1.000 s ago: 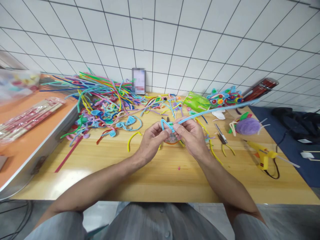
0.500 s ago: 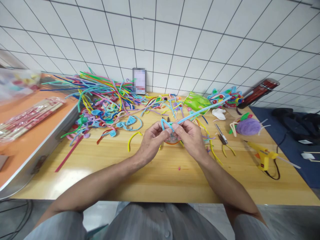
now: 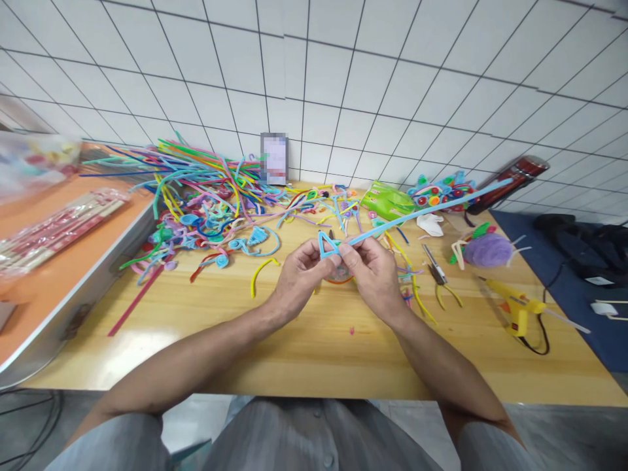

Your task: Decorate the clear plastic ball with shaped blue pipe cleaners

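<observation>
Over the middle of the wooden table (image 3: 304, 353), both my hands pinch one light blue pipe cleaner (image 3: 422, 211). My left hand (image 3: 300, 273) is closed on its bent end, which forms a small triangular loop (image 3: 328, 244). My right hand (image 3: 369, 269) grips the stem just right of the loop. The long free end runs up and to the right, over the green packet (image 3: 387, 200). A small orange-rimmed object (image 3: 338, 277) lies on the table under my fingers, mostly hidden.
A big heap of coloured pipe cleaners (image 3: 196, 190) fills the back left. Pliers (image 3: 439, 275), a yellow glue gun (image 3: 515, 306), a purple fuzzy ball (image 3: 488, 250) and a finished bunch (image 3: 441, 193) lie to the right. An orange table (image 3: 59, 261) adjoins on the left.
The bent end has tightened from a loose curl into a clear triangular loop. The long free end swung down and then back up to the right. My hands stayed in place.
</observation>
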Available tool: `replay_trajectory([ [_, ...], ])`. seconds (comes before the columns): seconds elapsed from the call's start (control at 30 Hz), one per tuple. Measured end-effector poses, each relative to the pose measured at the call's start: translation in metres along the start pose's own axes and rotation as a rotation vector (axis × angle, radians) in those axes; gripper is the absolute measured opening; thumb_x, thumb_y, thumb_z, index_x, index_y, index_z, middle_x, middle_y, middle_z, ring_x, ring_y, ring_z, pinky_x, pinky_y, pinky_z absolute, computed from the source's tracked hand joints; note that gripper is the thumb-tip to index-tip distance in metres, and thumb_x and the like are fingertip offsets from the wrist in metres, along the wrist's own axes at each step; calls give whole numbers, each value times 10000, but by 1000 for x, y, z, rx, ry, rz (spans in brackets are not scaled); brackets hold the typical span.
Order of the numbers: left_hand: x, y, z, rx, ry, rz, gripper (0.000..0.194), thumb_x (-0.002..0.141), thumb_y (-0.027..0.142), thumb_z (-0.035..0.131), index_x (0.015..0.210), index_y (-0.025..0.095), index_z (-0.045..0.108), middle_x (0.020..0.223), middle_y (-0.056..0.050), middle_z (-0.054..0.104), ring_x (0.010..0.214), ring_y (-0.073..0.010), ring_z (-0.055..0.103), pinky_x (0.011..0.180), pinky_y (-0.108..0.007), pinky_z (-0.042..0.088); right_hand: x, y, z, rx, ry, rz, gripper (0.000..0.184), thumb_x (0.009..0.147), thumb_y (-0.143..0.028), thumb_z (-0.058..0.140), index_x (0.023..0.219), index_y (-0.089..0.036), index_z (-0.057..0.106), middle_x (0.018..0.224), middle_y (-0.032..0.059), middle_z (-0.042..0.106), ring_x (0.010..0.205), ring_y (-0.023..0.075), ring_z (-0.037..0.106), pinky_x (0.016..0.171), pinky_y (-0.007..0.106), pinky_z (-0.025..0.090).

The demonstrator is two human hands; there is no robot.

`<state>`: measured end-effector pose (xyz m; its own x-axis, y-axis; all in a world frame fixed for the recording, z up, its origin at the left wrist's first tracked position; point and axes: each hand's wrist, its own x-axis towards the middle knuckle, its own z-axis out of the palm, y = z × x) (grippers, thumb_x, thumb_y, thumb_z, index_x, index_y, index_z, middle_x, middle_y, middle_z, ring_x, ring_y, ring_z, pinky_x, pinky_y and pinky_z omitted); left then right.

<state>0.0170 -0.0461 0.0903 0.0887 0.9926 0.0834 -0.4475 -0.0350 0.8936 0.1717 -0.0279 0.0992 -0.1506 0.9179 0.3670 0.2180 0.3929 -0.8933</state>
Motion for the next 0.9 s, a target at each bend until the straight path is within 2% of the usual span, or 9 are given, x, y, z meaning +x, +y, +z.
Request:
replay_trajectory([
  [0.13,-1,-2,0,-16,12,-17,363,735,473,926,840,193,721,742,5,696,647,-120,587,659,-263,534,-1,-2,0,-65,6,-22,196,995,-421,654,963,-233,700,869,17,779,768,165,729,702,296,568],
  [0.33,-1,-3,-2,-35,5,-40,316,782,432,895,889,184,730,762,0,699,657,-107,583,630,-232,488,0,-6,0,-167,38,-75,173,992,-383,643,928,-230,691,814,15,765,737,167,717,701,309,553],
  [0.47,0,-1,-1,-48,-2,-63,344,752,425,911,894,178,718,776,-2,700,644,-106,576,607,-231,475,0,-6,0,-185,45,-97,164,989,-366,643,917,-226,690,810,15,755,738,167,712,715,314,544],
  [0.63,-1,-1,-2,-52,-20,-58,293,803,398,874,876,171,703,756,8,685,661,-100,578,637,-220,477,0,-7,0,-198,46,-85,163,978,-364,649,913,-224,703,818,16,752,743,170,709,710,315,532],
  [0.73,-2,-1,-4,-59,-26,-54,258,827,373,854,871,172,699,749,11,680,674,-100,585,663,-220,479,-1,-7,0,-137,41,-60,162,965,-378,670,925,-227,712,812,12,755,745,170,710,706,310,537],
  [0.9,-2,2,-2,-103,-9,-86,240,801,350,852,836,174,694,733,14,675,657,-103,597,654,-228,473,2,-7,0,153,8,39,195,918,-423,732,952,-231,722,795,-8,741,676,149,674,630,281,538],
])
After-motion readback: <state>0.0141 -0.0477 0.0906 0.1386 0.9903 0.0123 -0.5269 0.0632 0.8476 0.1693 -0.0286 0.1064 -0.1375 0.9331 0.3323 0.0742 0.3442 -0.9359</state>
